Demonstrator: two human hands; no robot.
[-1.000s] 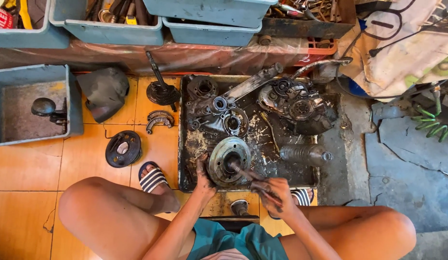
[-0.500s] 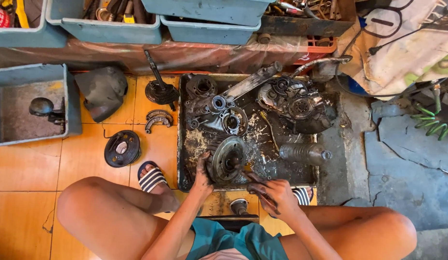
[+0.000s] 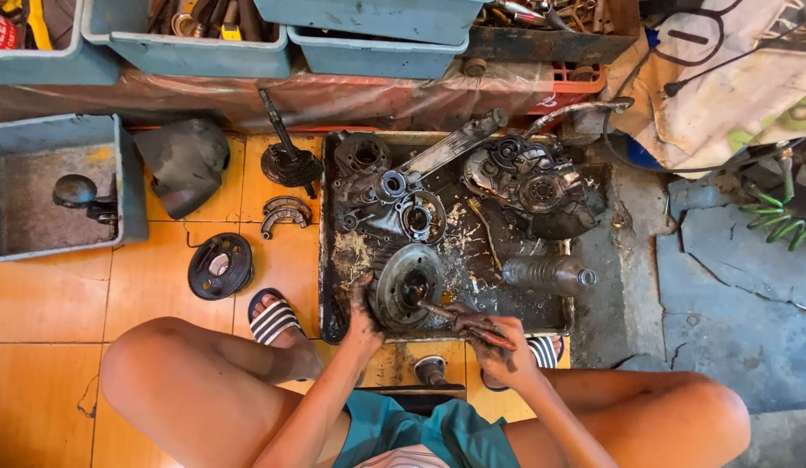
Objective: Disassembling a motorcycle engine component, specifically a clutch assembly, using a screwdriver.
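I see my left hand [image 3: 361, 305] steadying a greasy round metal clutch disc [image 3: 406, 285] in the shallow oily metal tray [image 3: 559, 316], while my right hand [image 3: 490, 340] pokes a thin tool [image 3: 439, 311] into its centre.

Single view, head-worn camera, looking almost straight down from above the seated person. Bare knees and lap fill the bottom edge, close to the lens. The shallow, greasy black metal tray [image 3: 351, 260] sits mid-frame, near. Top edge faces away from the person, reaching the row of blue-grey plastic bins [image 3: 195, 52]. Orange floor tiles [image 3: 56, 303] run left; cracked grey concrete [image 3: 724, 286] right.
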